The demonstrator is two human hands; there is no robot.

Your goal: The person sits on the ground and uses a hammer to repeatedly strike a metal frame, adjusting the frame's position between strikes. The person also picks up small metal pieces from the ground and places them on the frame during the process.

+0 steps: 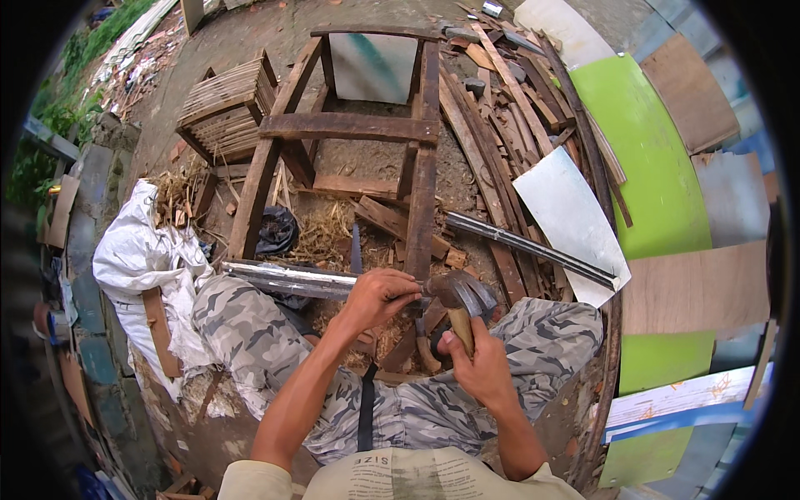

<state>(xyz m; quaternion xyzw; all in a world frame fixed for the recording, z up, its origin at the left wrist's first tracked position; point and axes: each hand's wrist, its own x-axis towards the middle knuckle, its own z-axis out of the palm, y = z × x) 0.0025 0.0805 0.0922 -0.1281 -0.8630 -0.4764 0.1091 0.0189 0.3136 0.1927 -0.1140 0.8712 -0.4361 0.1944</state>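
Note:
My right hand [482, 367] grips the light wooden handle of a claw hammer [461, 323]. The hammer's dark metal head is close to the fingertips of my left hand [377, 297]. Those fingers are pinched together at the near end of a dark wooden frame [421, 196]; anything between them is too small to make out. A whitish, paint-streaked bar [287, 278] runs leftward from beneath my left hand. A second curved wooden handle [428, 357] shows between my legs, its other end partly hidden.
A slatted wooden crate [225, 112] stands at the far left, above a white sack [146, 250]. Scrap boards [500, 125] are piled to the right, with a dark grooved strip [533, 248] across them beside a white panel [567, 217]. A bluish blade [356, 250] stands amid wood shavings.

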